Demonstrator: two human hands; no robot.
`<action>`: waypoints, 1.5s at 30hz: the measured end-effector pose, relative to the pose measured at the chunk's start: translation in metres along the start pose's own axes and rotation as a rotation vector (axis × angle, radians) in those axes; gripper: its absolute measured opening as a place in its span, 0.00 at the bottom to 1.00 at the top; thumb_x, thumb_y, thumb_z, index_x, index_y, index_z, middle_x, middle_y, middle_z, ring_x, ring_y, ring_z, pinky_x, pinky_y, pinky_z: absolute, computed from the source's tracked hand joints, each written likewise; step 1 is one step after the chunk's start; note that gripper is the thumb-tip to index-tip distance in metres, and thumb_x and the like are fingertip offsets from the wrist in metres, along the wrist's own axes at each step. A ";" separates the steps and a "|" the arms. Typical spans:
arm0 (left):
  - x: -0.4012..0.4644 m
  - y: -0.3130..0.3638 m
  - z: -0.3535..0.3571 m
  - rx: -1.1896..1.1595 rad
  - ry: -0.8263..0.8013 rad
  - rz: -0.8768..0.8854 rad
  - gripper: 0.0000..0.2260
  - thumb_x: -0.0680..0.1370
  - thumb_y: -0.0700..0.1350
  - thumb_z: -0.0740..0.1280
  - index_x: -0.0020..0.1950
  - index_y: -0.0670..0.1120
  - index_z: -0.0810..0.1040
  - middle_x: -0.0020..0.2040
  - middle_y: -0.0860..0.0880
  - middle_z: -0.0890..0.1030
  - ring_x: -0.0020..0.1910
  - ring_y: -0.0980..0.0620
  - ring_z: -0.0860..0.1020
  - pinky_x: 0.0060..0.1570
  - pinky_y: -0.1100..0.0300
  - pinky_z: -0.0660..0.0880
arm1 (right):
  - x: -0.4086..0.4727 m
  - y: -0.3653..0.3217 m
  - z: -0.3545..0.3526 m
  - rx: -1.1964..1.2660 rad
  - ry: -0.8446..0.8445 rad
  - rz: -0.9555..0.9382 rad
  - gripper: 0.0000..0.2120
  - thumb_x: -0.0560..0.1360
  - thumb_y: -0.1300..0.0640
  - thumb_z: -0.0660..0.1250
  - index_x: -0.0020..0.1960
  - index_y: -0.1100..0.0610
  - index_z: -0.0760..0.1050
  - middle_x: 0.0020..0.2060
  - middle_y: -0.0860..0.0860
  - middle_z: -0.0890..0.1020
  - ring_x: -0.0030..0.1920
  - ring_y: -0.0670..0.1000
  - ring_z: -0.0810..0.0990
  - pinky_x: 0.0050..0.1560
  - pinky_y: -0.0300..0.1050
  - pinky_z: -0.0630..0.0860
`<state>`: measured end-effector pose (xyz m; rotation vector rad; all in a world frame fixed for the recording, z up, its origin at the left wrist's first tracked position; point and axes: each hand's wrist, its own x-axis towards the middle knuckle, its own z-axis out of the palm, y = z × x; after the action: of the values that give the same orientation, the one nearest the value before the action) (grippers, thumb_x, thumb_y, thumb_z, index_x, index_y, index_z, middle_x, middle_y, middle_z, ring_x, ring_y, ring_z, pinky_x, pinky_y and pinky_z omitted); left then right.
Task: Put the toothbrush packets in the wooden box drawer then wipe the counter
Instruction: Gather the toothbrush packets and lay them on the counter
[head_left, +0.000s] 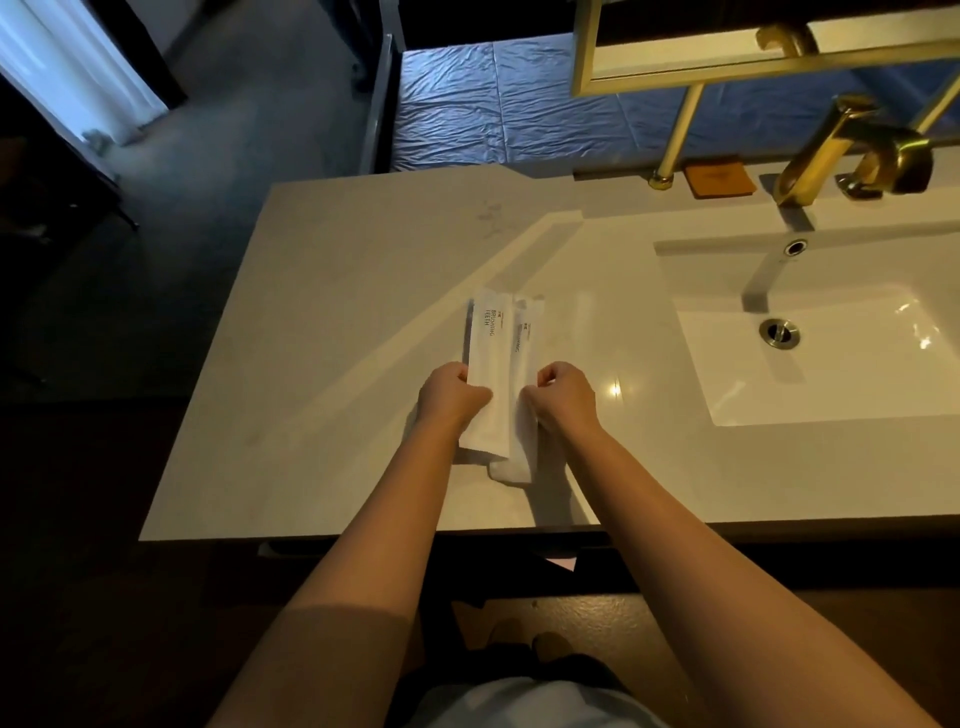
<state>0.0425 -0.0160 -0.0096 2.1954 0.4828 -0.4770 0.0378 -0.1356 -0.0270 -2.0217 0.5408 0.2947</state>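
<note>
Far left is just dark floor and a bright curtain (78, 67), nothing going on there. Then the pale worktop (322, 322) starts, with a faint smudge on it toward the back.

Middle of the worktop is where the action is. The left hand (451, 395) is curled closed around the left edge of a white toothbrush packet (485, 358), the one with "BRUSHING TEETH" printed along it. Right beside it, touching or slightly overlapping, is a second toothbrush packet (523, 332), and the right hand (565, 392) is pinched closed on that one from the right side. Both packets run lengthwise away from the person, side by side, far ends pointing to the back of the worktop. Under their near ends there's a folded white cloth (511, 470) lying on the worktop, poking out below the packets near the front edge. Can't tell whether the packets are lifted off the surface or resting on it.

Moving right: a small brown leather-looking coaster (719, 179) sits at the back by a brass post, then the gold faucet (852, 150), and the white sink (831, 374) with its metal drain set into the worktop. Above that is a brass-framed shelf (727, 62).
</note>
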 end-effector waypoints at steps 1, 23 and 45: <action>0.001 0.000 -0.002 -0.006 -0.015 -0.008 0.11 0.74 0.41 0.65 0.56 0.42 0.75 0.52 0.43 0.79 0.51 0.42 0.78 0.54 0.48 0.78 | -0.002 0.002 0.001 0.038 -0.007 0.030 0.05 0.70 0.65 0.64 0.44 0.59 0.70 0.36 0.52 0.73 0.42 0.54 0.75 0.50 0.51 0.77; -0.014 -0.020 -0.011 -0.683 -0.322 -0.204 0.13 0.74 0.37 0.69 0.57 0.38 0.75 0.49 0.43 0.81 0.48 0.45 0.80 0.47 0.48 0.79 | -0.039 0.007 -0.014 0.421 -0.141 0.035 0.06 0.70 0.68 0.65 0.40 0.61 0.70 0.48 0.70 0.79 0.51 0.68 0.79 0.46 0.53 0.81; -0.074 -0.043 0.044 -0.464 -0.335 0.048 0.05 0.73 0.35 0.68 0.46 0.43 0.80 0.44 0.43 0.84 0.44 0.46 0.83 0.47 0.50 0.79 | -0.133 0.112 -0.109 0.524 0.243 0.075 0.08 0.72 0.66 0.66 0.39 0.55 0.76 0.38 0.50 0.81 0.40 0.48 0.80 0.38 0.39 0.76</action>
<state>-0.0493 -0.0386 -0.0273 1.6393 0.3180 -0.6232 -0.1351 -0.2439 -0.0032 -1.5350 0.7577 -0.0516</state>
